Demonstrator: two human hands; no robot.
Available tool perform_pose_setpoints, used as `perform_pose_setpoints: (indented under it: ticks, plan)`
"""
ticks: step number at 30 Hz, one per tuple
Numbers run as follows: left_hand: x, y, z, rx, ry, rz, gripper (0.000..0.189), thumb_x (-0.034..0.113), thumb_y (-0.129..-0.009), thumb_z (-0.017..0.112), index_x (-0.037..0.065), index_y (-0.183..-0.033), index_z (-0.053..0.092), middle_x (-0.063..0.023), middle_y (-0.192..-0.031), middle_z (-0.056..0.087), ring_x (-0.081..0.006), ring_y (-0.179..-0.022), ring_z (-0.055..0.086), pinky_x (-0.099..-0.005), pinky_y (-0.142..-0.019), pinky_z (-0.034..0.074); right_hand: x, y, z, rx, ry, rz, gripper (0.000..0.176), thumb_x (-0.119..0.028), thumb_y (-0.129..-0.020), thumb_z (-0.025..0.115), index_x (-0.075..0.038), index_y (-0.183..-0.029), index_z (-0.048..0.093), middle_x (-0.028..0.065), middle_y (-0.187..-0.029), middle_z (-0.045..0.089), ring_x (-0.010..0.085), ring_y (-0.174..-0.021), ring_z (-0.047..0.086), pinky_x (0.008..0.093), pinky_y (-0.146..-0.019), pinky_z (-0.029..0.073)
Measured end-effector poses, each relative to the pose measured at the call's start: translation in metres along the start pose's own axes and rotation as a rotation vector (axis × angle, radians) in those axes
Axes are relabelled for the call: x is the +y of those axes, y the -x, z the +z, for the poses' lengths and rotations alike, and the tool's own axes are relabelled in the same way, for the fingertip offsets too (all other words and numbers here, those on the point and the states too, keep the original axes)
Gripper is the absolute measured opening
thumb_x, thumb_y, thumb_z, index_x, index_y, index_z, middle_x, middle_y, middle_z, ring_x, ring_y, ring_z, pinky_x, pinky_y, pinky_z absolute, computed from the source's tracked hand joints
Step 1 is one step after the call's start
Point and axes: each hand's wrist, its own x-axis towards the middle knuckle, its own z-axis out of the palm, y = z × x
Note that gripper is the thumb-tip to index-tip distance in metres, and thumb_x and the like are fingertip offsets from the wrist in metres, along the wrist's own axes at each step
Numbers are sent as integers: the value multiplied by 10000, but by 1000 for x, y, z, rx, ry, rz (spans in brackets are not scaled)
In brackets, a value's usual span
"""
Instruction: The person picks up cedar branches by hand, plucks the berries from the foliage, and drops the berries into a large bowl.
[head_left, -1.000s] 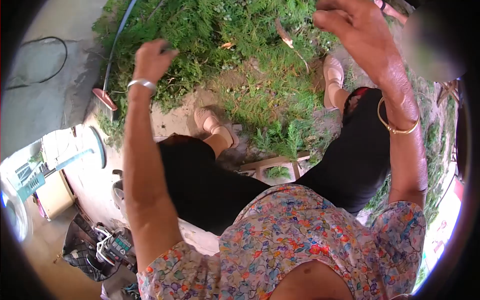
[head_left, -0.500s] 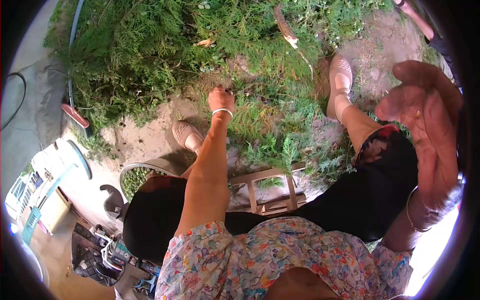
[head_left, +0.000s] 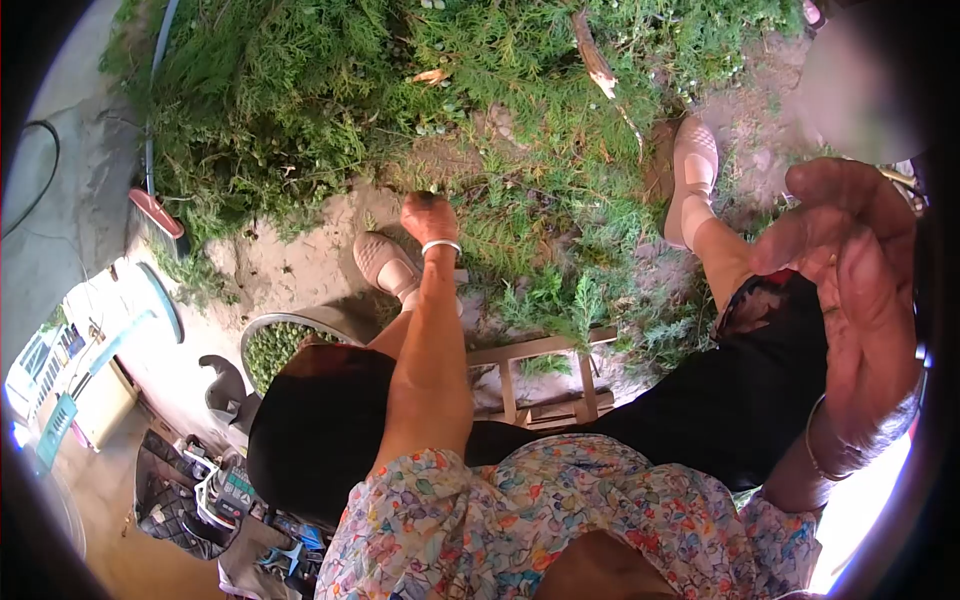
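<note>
Head view: left hand (head_left: 430, 218), hold unclear; right hand (head_left: 862, 285) gaping; branch (head_left: 594, 58) slanting down rightward.

I count one left hand (head_left: 428, 216) and one right hand (head_left: 858, 275), two bracelets (head_left: 441, 244) and two shoes (head_left: 376, 252). On my feed I also make out one round container (head_left: 338, 317), one wooden frame (head_left: 540, 348), one quilted bag (head_left: 180, 535) and one broken branch (head_left: 594, 60).

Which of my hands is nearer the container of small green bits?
Left. In the picture, your left hand is above and right of the container; your right hand is far off near the right edge.
</note>
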Motion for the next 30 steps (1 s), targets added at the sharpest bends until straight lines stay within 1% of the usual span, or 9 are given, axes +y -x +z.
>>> perform_pose_setpoints:
  ticks: [12, 15, 16, 18, 22, 24, 27, 29, 30]
  plan:
    - [20, -36, 3, -88, -294, -69, 191, 172, -642, 644, -10, -694, 620, -225, -758, 632, -361, -652, 611, -378, -622, 497, 1, -5, -3, -108, 102, -29, 446, -315, -869, 517, 75, -1086, 494, 69, -751, 575, 132, -725, 554, 248, -705, 419]
    - [27, -39, -17, -243, 542, -537, 85, 74, -718, 591, -4, -720, 623, -161, -723, 626, -305, -594, 600, -421, -518, 479, 3, -4, -3, -136, 84, -52, 462, -325, -864, 528, 76, -1089, 491, 76, -765, 590, 134, -738, 564, 250, -702, 428]
    - [21, -38, -21, -239, 541, -533, 85, 74, -718, 591, -4, -720, 623, -161, -723, 626, -305, -594, 600, -421, -518, 479, 4, -3, -2, -122, 52, -46, 462, -323, -862, 533, 77, -1091, 490, 77, -765, 591, 136, -741, 568, 252, -702, 431]
    - [8, -34, -26, -368, 1314, -800, 67, 48, -759, 561, 5, -803, 588, -136, -728, 603, -267, -577, 566, -402, -501, 457, 5, -1, 0, -113, 21, -37, 463, -321, -861, 538, 77, -1094, 489, 79, -765, 593, 139, -743, 571, 253, -702, 433]
    - [54, -31, -40, -531, 1774, -871, 190, 196, -812, 614, 22, -769, 549, -139, -719, 580, -236, -630, 553, -349, -570, 461, 5, 0, 2, -116, 49, -71, 467, -312, -853, 556, 87, -1086, 490, 71, -750, 581, 142, -741, 570, 259, -695, 438]
    - [67, -44, -28, -596, 1711, -771, 196, 216, -816, 631, 29, -822, 572, -121, -724, 580, -238, -650, 556, -372, -573, 465, 1, 1, 6, -108, 41, -66, 469, -309, -849, 563, 90, -1084, 490, 68, -743, 577, 141, -741, 570, 259, -692, 438]
    - [104, -62, -17, -437, 1094, -398, 209, 158, -796, 634, 65, -977, 592, -152, -817, 622, -289, -715, 606, -406, -585, 477, -13, -1, 14, -82, 80, 93, 468, -312, -843, 578, 94, -1062, 500, 58, -711, 563, 134, -724, 568, 256, -681, 441]
    - [111, -75, -4, -148, 90, 424, 298, 65, -770, 581, 87, -1066, 603, -193, -844, 629, -359, -782, 619, -432, -642, 499, -13, -3, 14, -83, 96, 107, 471, -320, -830, 603, 93, -1036, 510, 60, -690, 575, 131, -685, 579, 234, -644, 441]
    - [112, -80, -1, -147, 93, 425, 298, 65, -770, 581, 87, -1066, 603, -193, -844, 629, -359, -782, 619, -432, -642, 499, -13, -4, 15, -81, 98, 104, 471, -320, -830, 603, 93, -1036, 510, 60, -690, 575, 131, -685, 579, 234, -644, 441]
